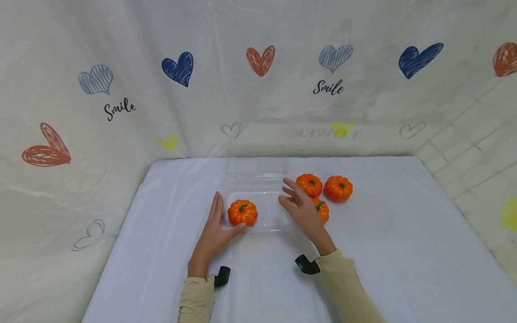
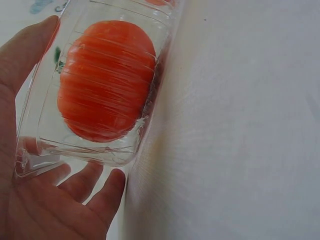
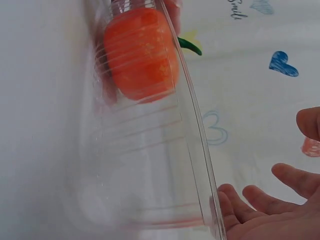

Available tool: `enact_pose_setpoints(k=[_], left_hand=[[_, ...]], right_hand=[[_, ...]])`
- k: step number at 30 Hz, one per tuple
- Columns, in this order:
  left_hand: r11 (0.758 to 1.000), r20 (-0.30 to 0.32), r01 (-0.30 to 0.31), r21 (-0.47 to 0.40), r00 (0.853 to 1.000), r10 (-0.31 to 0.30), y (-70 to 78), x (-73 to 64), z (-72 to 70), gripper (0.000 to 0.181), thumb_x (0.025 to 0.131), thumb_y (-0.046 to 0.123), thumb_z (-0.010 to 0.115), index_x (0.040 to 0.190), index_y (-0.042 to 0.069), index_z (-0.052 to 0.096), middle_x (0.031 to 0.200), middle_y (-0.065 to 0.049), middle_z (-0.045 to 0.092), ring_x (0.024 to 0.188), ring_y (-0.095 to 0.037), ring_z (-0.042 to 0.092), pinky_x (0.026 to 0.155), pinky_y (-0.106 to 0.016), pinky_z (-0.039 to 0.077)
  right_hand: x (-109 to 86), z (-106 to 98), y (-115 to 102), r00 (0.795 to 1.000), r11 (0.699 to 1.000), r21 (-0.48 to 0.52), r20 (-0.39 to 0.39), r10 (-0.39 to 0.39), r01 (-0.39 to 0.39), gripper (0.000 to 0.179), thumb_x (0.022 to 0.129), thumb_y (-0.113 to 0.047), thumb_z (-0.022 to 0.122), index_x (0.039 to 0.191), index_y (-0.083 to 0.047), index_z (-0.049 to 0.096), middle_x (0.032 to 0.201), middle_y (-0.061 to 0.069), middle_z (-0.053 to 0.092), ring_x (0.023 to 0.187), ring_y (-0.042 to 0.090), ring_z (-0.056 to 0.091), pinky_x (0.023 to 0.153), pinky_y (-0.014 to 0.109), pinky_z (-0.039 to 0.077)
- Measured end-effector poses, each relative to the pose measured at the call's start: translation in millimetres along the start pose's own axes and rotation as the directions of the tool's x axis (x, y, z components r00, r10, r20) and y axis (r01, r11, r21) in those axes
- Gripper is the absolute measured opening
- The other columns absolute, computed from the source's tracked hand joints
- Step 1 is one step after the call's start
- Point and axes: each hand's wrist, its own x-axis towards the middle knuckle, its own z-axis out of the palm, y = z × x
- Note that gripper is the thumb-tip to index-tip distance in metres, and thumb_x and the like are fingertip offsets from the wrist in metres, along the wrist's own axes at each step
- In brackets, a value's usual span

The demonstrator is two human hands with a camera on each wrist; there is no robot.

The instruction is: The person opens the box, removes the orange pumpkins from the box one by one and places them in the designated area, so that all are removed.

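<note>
A clear plastic clamshell container (image 1: 271, 208) sits on the table with its lid (image 1: 255, 166) opened away from me. Inside its left half is a small orange pumpkin (image 1: 243, 212) with a green stem, seen through the wall in both wrist views. My left hand (image 1: 214, 232) rests against the container's near left corner, its fingers along the left side and its thumb spread along the front. At the right side hovers my right hand (image 1: 300, 208), fingers spread and holding nothing; whether it touches the rim I cannot tell. It partly hides another pumpkin (image 1: 322, 211).
Beyond the right hand stand two more pumpkins, one (image 1: 309, 185) close behind the partly hidden one and another (image 1: 338, 188) to its right. A white cloth covers the table (image 1: 404, 251). A curtain printed with hearts (image 1: 260, 60) hangs behind the far edge.
</note>
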Motion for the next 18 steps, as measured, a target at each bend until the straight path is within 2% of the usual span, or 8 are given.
enact_pose_setpoints(k=[7, 11, 18], left_hand=[[1.0, -0.004, 0.007, -0.006, 1.0, -0.007, -1.3, 0.6, 0.5, 0.123, 0.089, 0.056, 0.084, 0.173, 0.013, 0.005, 0.179, 0.006, -0.004, 0.162, -0.029, 0.021, 0.125, -0.047, 0.028], [1.0, -0.003, 0.011, -0.01, 1.0, -0.011, -1.4, 1.0, 0.4, 0.123, 0.089, 0.056, 0.084, 0.174, 0.013, 0.005, 0.179, 0.008, -0.004, 0.161, -0.029, 0.023, 0.125, -0.047, 0.029], [1.0, -0.003, 0.009, -0.018, 1.0, -0.009, -1.7, 1.2, -0.4, 0.124, 0.089, 0.057, 0.084, 0.174, 0.013, 0.005, 0.179, 0.007, -0.004, 0.162, -0.028, 0.019, 0.125, -0.048, 0.028]], right_hand=[[3.4, 19, -3, 0.997, 1.0, -0.007, 0.066, -0.03, 0.03, 0.065, 0.108, -0.025, 0.067, 0.165, -0.011, 0.042, 0.169, 0.012, 0.039, 0.148, 0.04, 0.047, 0.114, 0.054, 0.046], [6.4, 27, -3, 0.993, 1.0, -0.003, 0.117, -0.014, 0.014, 0.067, 0.108, -0.025, 0.067, 0.167, -0.013, 0.039, 0.171, 0.01, 0.037, 0.15, 0.039, 0.044, 0.116, 0.056, 0.044], [12.4, 37, -3, 0.974, 0.999, -0.036, 0.227, 0.011, -0.003, 0.071, 0.104, -0.025, 0.068, 0.168, -0.017, 0.037, 0.173, 0.007, 0.033, 0.154, 0.038, 0.038, 0.12, 0.059, 0.038]])
